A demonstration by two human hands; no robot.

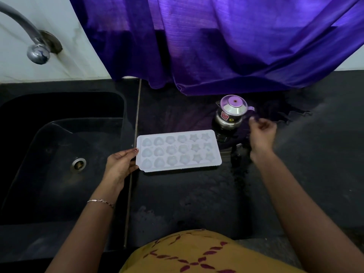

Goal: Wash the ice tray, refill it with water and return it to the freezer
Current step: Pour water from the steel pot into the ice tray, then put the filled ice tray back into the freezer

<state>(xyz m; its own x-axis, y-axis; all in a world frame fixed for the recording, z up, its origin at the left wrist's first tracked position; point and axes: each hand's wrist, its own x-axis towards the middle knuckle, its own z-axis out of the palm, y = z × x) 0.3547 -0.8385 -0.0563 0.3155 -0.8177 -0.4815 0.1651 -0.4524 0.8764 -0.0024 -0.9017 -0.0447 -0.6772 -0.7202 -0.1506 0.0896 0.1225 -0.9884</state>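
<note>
A white ice tray (178, 150) with heart, flower and star moulds lies flat on the dark counter, just right of the sink. My left hand (121, 164) grips its left short edge, thumb on top. My right hand (262, 132) hovers right of a small steel jug (230, 115) with a lid, which stands behind the tray's right end. The fingers are loosely curled and hold nothing; they sit close to the jug's handle without touching it.
A black sink (59, 154) with a round drain (78, 164) fills the left side. A steel tap (33, 44) curves over it from the wall. A purple curtain (216, 46) hangs down onto the wet black counter (197, 194) behind the jug.
</note>
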